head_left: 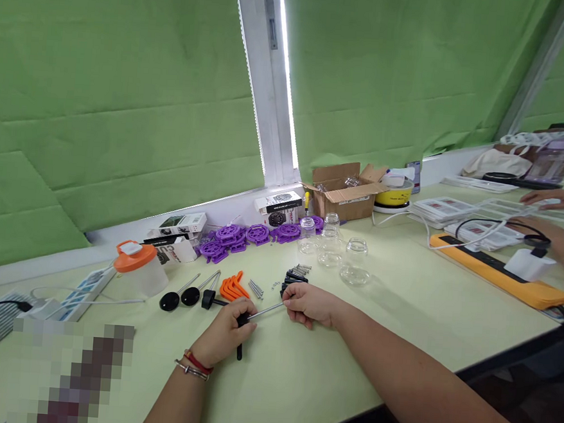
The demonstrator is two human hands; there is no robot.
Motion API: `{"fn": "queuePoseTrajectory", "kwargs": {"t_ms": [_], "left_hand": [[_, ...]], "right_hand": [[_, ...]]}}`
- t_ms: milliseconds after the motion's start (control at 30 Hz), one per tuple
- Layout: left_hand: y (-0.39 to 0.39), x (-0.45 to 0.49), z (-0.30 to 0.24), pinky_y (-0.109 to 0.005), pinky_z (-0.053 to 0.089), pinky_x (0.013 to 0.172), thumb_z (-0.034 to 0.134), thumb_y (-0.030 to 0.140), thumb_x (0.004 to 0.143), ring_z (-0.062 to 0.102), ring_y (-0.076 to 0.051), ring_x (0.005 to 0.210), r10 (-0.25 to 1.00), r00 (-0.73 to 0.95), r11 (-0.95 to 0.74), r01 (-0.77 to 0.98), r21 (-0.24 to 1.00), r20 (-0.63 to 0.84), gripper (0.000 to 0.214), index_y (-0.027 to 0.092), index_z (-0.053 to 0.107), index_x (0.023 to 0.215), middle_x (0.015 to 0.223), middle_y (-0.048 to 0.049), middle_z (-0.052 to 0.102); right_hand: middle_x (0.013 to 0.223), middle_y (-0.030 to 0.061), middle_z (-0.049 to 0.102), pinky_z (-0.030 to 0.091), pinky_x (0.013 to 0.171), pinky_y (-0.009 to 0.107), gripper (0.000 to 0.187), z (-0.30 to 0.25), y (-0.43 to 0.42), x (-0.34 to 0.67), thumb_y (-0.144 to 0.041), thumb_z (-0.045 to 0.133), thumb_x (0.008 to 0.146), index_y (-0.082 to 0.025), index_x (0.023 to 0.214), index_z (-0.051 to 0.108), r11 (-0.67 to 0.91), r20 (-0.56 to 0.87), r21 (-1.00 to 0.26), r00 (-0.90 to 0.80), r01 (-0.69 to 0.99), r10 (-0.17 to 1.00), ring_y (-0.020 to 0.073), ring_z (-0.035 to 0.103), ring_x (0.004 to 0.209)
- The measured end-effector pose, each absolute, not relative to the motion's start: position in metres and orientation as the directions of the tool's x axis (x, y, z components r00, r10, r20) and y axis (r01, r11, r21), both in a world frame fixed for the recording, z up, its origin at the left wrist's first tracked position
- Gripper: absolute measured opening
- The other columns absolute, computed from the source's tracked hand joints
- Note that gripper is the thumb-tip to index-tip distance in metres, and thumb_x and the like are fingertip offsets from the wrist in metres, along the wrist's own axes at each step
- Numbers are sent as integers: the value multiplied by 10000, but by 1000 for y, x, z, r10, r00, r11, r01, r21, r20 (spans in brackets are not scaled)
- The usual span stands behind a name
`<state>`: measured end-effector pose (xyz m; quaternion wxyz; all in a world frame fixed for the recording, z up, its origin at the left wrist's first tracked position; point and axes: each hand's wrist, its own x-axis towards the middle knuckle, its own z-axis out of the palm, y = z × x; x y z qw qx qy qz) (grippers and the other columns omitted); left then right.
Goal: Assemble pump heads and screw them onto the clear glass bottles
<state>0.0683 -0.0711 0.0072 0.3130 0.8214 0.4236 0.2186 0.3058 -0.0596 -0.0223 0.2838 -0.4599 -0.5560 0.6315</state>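
My left hand (226, 334) is closed around the black T-shaped handle (241, 337) of a tool with a thin metal rod (266, 311). My right hand (307, 303) pinches the far end of that rod, fingers curled. Both hands rest low over the pale table (400, 310). Just beyond my right hand lie small black parts (291, 280) and a cluster of springs (301, 269). To the left of my hands lie two round black knobs on metal stems (180, 295), another black T-handle (208, 296), orange plastic pieces (233, 288) and loose metal pins (256, 289).
Purple plastic wheels (256, 235), small boxes (177, 230), an orange-lidded container (140, 267), glass jars (353, 260), a cardboard box (346, 190) and a yellow bowl (393, 195) line the back. An orange power strip (495, 271) and another person's hands (552, 221) are at right. A white power strip (80, 294) lies left.
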Motion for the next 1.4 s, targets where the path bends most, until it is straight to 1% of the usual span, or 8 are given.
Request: {"fn": "queuePoseTrajectory", "kwargs": {"t_ms": [233,467,600,1400], "left_hand": [[-72,69,9,-296,429,756,538,224,745,520,-169,801,832,548,-445,560,699,90,119,183,605,834,860,-20,596],[-71,69,8,-292,420,759,530,199,748,521,-166,807,823,561,-455,556,695,90,113,182,600,835,868,-17,593],[-70,69,7,-300,415,779,528,183,747,519,-167,823,819,567,-461,552,695,93,111,179,595,836,881,-20,590],[-71,71,9,-286,406,776,524,180,741,504,-165,819,820,568,-441,555,706,67,108,176,584,830,867,-16,569]], "right_hand": [[569,-49,562,328,312,118,60,-23,-59,304,-222,512,864,-184,825,488,-229,-281,-958,-402,173,871,40,410,372],[567,-44,559,333,311,120,142,-24,-58,304,-251,511,875,-180,758,474,-230,-280,-958,-407,169,870,37,400,368],[564,-41,556,332,298,128,155,-23,-58,303,-237,485,882,-182,738,470,-232,-284,-957,-405,173,869,44,398,364],[548,-43,553,316,303,120,167,-22,-58,303,-261,494,887,-174,746,475,-242,-297,-953,-396,184,869,33,390,349]]}}
